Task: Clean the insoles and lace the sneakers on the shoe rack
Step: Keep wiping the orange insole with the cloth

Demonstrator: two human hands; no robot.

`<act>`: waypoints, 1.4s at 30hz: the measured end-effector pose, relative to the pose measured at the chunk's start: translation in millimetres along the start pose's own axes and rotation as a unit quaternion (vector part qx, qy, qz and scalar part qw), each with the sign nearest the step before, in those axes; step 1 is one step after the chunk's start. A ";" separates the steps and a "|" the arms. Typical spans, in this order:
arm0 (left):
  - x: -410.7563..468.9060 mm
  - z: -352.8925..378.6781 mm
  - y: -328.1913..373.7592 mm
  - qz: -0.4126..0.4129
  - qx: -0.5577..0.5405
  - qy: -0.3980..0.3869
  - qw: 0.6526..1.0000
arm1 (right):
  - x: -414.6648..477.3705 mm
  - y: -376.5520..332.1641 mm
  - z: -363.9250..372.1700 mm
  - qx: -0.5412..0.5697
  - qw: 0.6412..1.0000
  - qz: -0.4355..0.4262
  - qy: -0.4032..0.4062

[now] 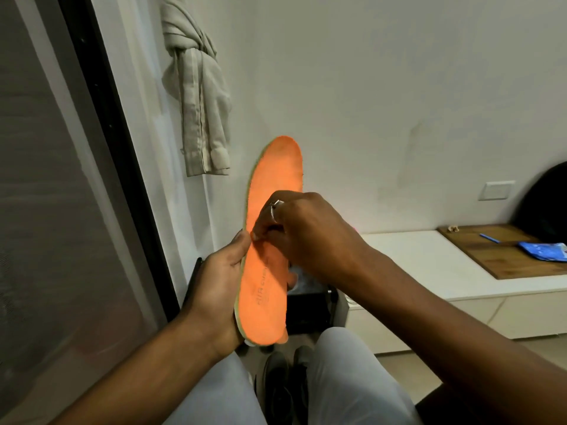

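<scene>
Two hands are closed around one orange insole point(273, 185), which is held upright in front of the wall, toe end up. Its heel end is gripped by the left hand point(217, 289), with the thumb laid on the left edge. The right hand point(306, 234), ringed on one finger, is pressed onto the middle of the insole with its fingers curled. The fingertips are hidden, and a pale wad point(302, 277) is glimpsed under the palm; whether it is gripped cannot be told. The print on the insole is too faint to be read.

A black box point(310, 311) is partly covered by the insole, and its contents cannot be seen. Dark shoes point(282, 384) are dimly made out on the floor between the knees. A knotted beige cloth point(196, 96) is hung on the wall above. To the right, a wooden board point(503, 256) is set on a low white cabinet point(429, 262), with a blue pen point(489, 238) and a blue packet point(543, 251) on it, the packet cut off by the frame edge.
</scene>
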State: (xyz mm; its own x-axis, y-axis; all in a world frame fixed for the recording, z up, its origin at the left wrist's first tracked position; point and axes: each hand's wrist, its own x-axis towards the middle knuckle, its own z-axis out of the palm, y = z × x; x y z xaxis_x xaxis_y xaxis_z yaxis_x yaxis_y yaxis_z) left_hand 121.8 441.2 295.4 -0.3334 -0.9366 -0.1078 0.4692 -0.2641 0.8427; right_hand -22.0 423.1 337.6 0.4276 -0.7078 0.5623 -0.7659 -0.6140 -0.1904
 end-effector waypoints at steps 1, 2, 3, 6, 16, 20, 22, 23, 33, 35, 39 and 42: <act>-0.2 -0.2 -0.6 -0.001 0.004 -0.002 1.000 | -0.1 2.1 -1.0 -0.007 1.000 0.006 0.010; -0.6 -0.6 -0.2 0.000 0.004 -0.007 1.000 | -0.1 2.7 -1.3 -0.008 1.000 0.007 0.014; -1.4 0.2 0.9 0.002 -0.001 -0.012 1.000 | -0.3 1.5 -1.7 0.002 1.000 0.003 0.011; -2.4 0.3 4.2 0.024 -0.035 -0.010 0.999 | -1.7 -8.0 -6.6 0.085 0.994 -0.003 -0.061; -7.3 8.5 -0.3 -0.005 0.019 -0.056 0.998 | 2.3 9.8 -8.2 -0.024 0.998 0.045 0.033; -10.0 11.1 4.7 0.028 -0.033 -0.055 0.998 | 0.0 -2.8 -18.8 0.078 0.995 0.053 -0.026; -8.6 8.9 5.5 0.056 -0.034 -0.035 0.997 | -2.0 -10.7 -21.6 0.135 0.986 0.057 -0.085; -8.1 7.3 5.9 0.066 -0.033 -0.030 0.997 | -2.9 -14.2 -21.0 0.141 0.983 0.053 -0.104; -3.4 3.3 1.6 0.025 -0.007 -0.028 0.999 | -0.9 -7.5 2.2 0.032 0.997 0.040 0.053; -5.4 4.8 4.1 0.014 0.001 -0.033 0.999 | -1.0 -8.3 1.2 0.034 0.996 0.045 0.065; -0.7 -1.8 9.1 0.038 0.014 -0.019 0.999 | -5.9 -21.6 -12.5 0.149 0.983 0.064 -0.080; 1.7 -4.7 10.6 0.069 0.048 0.031 0.996 | -7.3 -24.5 -14.2 0.176 0.971 0.063 -0.150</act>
State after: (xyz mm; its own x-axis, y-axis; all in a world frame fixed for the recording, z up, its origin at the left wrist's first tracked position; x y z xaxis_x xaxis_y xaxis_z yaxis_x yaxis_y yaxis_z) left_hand 130.1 435.8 301.7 -0.2191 -0.9756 -0.0169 0.4261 -0.1113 0.8978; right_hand -13.2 448.3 349.6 0.5028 -0.8221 0.2673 -0.6325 -0.5606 -0.5346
